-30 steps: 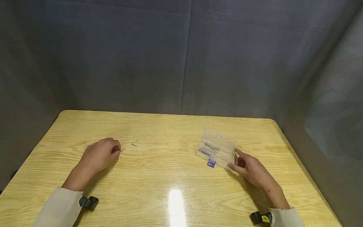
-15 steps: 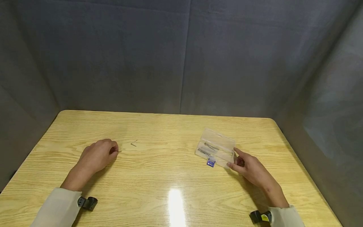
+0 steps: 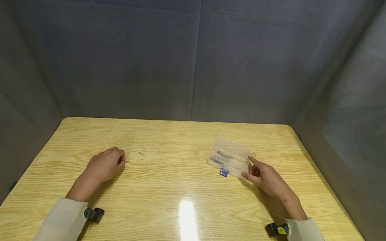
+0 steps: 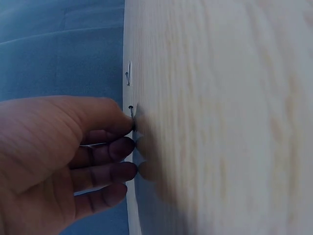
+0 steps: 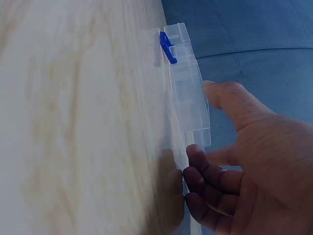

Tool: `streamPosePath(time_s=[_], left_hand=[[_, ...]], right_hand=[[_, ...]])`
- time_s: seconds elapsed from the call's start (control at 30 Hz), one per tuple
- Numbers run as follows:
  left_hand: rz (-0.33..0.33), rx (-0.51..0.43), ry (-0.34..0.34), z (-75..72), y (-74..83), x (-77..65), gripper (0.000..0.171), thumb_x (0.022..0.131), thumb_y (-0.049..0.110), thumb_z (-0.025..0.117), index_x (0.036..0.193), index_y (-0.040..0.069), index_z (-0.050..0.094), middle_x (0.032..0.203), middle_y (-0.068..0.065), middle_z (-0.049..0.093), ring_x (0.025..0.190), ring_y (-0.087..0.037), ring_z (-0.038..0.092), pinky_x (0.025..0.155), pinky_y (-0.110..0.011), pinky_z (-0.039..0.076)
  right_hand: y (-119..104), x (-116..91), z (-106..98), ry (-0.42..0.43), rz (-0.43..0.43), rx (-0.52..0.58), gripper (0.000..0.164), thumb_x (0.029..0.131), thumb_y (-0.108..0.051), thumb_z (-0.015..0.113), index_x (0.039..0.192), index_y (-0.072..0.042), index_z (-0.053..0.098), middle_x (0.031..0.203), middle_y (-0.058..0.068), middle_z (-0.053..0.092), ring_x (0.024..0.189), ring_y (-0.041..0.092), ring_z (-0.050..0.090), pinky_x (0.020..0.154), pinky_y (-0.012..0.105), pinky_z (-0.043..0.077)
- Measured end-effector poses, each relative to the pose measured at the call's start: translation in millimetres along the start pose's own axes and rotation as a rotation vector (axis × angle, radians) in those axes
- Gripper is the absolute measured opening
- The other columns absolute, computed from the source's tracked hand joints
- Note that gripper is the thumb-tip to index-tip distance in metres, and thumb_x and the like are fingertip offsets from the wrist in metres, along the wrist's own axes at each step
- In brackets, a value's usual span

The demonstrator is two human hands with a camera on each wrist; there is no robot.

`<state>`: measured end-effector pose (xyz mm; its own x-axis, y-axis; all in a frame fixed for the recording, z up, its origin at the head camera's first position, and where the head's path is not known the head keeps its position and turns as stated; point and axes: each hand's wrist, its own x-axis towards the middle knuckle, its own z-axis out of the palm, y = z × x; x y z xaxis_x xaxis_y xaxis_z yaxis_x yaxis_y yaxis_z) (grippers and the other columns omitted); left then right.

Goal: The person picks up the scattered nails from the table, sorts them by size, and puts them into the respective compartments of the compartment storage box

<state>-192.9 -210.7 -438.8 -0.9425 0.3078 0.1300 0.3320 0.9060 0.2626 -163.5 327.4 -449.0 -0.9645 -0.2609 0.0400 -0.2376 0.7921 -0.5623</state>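
My left hand (image 3: 105,166) is low over the table's left side, thumb and fingers together at a thin nail (image 4: 131,113). Its small round head sticks out past the fingertips; the rest is hidden by them. Two loose nails (image 3: 141,153) lie just beyond, to the right of that hand. On the right, a clear plastic box (image 3: 230,146) lies with its lid open and its blue latch (image 3: 224,172) toward me. Several long nails (image 3: 217,161) lie in its compartments. My right hand (image 3: 266,179) grips the box's right end between thumb and forefinger, its other fingers curled beside the box.
The wooden table (image 3: 169,167) has a bright light reflection near its front. Grey cloth (image 3: 135,60) hangs behind the table and at both sides. Each wrist wears a black camera band (image 3: 95,215) at a pale sleeve.
My left hand has drawn back slightly to the left, and the nail at its fingertips has shifted with it. The right hand and the box stay in place.
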Motion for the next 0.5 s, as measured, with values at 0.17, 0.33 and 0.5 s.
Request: streamPosePath(time_s=[0.17,0.33,0.5], left_hand=[[0.007,0.018,-0.022,0.5,0.4,0.8,0.021,0.095,0.005,0.064,0.077,0.013,0.056,0.074,0.0,0.048,0.062,-0.016,0.044,0.054,-0.034,0.038],[0.02,0.044,-0.046,0.8,1.2,2.1,0.019,0.093,0.005,0.062,0.077,0.013,0.054,0.074,0.0,0.047,0.062,-0.016,0.043,0.054,-0.034,0.039],[0.018,0.032,-0.062,1.4,0.4,2.8,0.019,0.092,0.006,0.061,0.077,0.013,0.054,0.073,0.001,0.047,0.062,-0.016,0.043,0.055,-0.034,0.039]], right_hand=[[-1.5,-0.2,-0.6,0.002,0.003,0.0,0.082,0.098,-0.04,0.071,0.152,0.012,0.038,0.088,-0.001,0.058,0.075,0.014,0.05,0.065,0.029,0.043],[0.4,0.0,-0.1,0.001,-0.001,0.004,0.082,0.098,-0.039,0.071,0.152,0.012,0.037,0.087,-0.001,0.058,0.074,0.015,0.05,0.064,0.029,0.043],[2.6,-0.4,1.8,-0.002,-0.004,0.015,0.082,0.098,-0.038,0.072,0.152,0.013,0.037,0.086,-0.001,0.059,0.073,0.015,0.052,0.064,0.029,0.044]])
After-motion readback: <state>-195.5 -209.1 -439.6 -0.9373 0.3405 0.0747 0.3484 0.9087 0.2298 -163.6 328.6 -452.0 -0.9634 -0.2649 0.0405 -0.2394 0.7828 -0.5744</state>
